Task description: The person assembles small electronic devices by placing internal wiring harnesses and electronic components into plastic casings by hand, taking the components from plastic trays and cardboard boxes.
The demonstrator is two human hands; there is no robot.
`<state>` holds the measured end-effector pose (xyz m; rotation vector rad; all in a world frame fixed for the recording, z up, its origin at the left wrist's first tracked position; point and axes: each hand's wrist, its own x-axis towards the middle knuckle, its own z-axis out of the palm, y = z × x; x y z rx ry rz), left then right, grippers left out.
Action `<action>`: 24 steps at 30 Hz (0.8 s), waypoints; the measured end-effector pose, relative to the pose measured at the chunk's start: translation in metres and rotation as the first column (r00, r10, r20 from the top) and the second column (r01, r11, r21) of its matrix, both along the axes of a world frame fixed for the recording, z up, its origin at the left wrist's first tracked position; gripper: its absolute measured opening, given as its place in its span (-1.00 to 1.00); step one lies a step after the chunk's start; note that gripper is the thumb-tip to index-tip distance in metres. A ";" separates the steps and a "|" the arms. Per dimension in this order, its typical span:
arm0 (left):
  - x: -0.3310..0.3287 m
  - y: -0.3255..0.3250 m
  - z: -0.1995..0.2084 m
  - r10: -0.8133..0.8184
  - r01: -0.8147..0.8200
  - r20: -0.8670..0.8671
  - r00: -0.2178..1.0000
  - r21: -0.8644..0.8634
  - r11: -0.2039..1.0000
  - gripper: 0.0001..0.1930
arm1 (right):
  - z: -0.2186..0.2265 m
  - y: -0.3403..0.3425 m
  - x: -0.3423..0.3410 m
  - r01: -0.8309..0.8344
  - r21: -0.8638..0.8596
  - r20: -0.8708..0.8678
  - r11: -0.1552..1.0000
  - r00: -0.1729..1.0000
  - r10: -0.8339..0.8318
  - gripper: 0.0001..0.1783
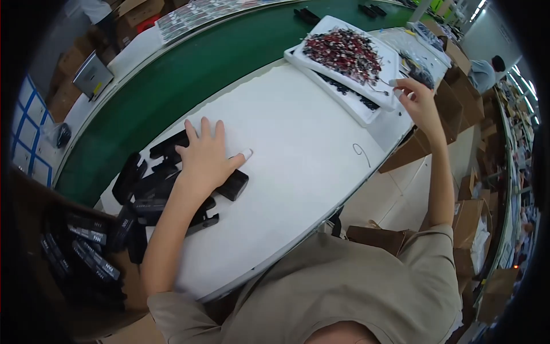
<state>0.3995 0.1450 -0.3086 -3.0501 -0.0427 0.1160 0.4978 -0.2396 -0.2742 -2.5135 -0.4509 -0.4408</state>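
Observation:
My left hand lies with fingers spread over a pile of black plastic housings on the white tabletop. Beside its thumb, which wears a white finger cot, is a black block-shaped housing. My right hand is at the near right corner of a white foam tray, thumb and forefinger in a pinch. A thin wired part runs from the tray's edge to these covered fingertips. Heaped in the tray are small red and black wired parts.
Under that tray sits a second white tray with small black pieces. A loose thin wire lies on the tabletop. Beyond runs a green conveyor belt. A carton of black housings stands at the left; cardboard boxes line the right.

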 end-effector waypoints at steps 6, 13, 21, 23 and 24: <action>0.023 -0.019 0.004 -0.045 0.053 0.060 0.997 -0.149 0.987 -0.28 | -0.030 -0.021 0.028 0.001 -0.207 0.042 0.978 0.999 0.008 -0.71; -0.028 0.007 0.059 -0.408 0.351 -0.401 0.820 -0.212 0.912 -0.16 | -0.022 -0.015 0.038 -0.024 -0.367 -0.056 0.930 0.998 0.003 -0.76; -0.013 -0.007 0.026 -0.413 0.423 0.090 0.906 -0.208 0.882 -0.51 | -0.021 -0.001 0.027 0.056 0.101 0.124 0.993 0.990 -0.069 -0.77; -0.003 -0.022 0.018 -0.385 0.447 0.263 0.885 -0.250 0.859 -0.51 | -0.022 0.021 0.015 -0.083 0.457 0.102 0.886 0.994 0.040 -0.66; -0.002 -0.030 0.016 -0.310 0.385 0.255 0.916 -0.347 0.855 -0.50 | -0.021 0.039 0.004 -0.165 0.584 0.043 0.795 0.984 0.172 -0.63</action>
